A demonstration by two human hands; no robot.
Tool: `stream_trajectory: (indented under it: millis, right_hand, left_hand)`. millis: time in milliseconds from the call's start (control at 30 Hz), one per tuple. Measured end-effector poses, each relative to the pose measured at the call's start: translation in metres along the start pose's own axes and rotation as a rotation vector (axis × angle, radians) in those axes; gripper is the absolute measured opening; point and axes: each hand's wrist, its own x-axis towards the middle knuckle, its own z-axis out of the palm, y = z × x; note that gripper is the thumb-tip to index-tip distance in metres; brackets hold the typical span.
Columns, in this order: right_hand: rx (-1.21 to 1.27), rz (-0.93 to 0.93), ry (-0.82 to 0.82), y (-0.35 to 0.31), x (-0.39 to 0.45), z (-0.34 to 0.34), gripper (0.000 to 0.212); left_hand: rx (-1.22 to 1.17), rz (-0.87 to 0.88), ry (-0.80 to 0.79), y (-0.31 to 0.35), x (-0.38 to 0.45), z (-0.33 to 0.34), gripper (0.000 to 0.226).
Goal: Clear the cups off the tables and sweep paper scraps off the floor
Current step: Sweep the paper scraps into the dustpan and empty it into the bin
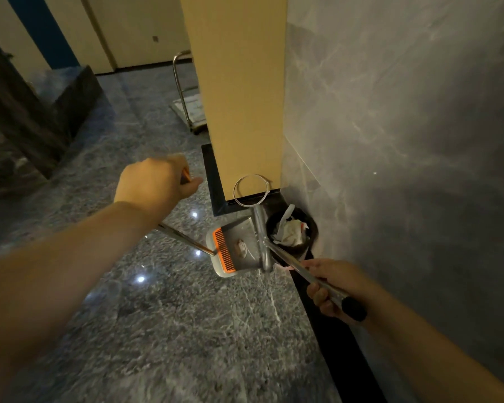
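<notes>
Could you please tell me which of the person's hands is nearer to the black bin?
Right. The right hand grips the dustpan's metal handle just below the black bin; the left hand holds another handle farther off, up and to its left.

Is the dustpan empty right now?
No, a small crumpled scrap lies in the dustpan, which is beside the bin.

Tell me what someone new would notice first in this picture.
The grey dustpan with its orange comb edge stands out at centre, a scrap lying in it, beside a black bin stuffed with crumpled paper in the corner. The right hand grips its metal handle; the left hand holds another pole.
</notes>
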Motion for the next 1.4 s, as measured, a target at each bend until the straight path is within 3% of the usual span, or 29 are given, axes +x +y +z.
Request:
stream_trajectory:
  millis: [267, 567, 800, 933, 1033, 1233, 1400]
  right_hand:
    - [0.001, 0.069, 0.044, 0.063, 0.005, 0.040, 0.028]
    - [0.034, 0.074, -0.033, 0.087, -0.006, 0.045, 0.015]
    - [0.067, -0.123, -0.168, 0.083, -0.003, 0.041, 0.052]
    - [0.044, -0.206, -0.231, 0.090, -0.005, 0.022, 0.057]
    - [-0.025, -0.284, -0.159, 0.096, -0.008, 0.006, 0.052]
    - [-0.162, -0.403, 0.163, 0.098, -0.014, -0.027, 0.007]
    - [-0.415, -0.550, 0.405, 0.107, -0.023, -0.068, 0.001]
  left_hand:
    - [-0.051, 0.065, -0.123, -0.038, -0.054, 0.027, 0.034]
    - [-0.094, 0.090, -0.260, -0.024, -0.092, 0.057, 0.034]
    - [-0.104, 0.046, -0.340, 0.008, -0.099, 0.073, 0.035]
    - [-0.124, 0.086, -0.359, 0.035, -0.100, 0.083, 0.036]
    - [-0.143, 0.117, -0.369, 0.056, -0.100, 0.092, 0.034]
    - [-0.116, 0.173, -0.401, 0.100, -0.096, 0.100, 0.035]
    - [-0.095, 0.254, -0.403, 0.137, -0.088, 0.104, 0.035]
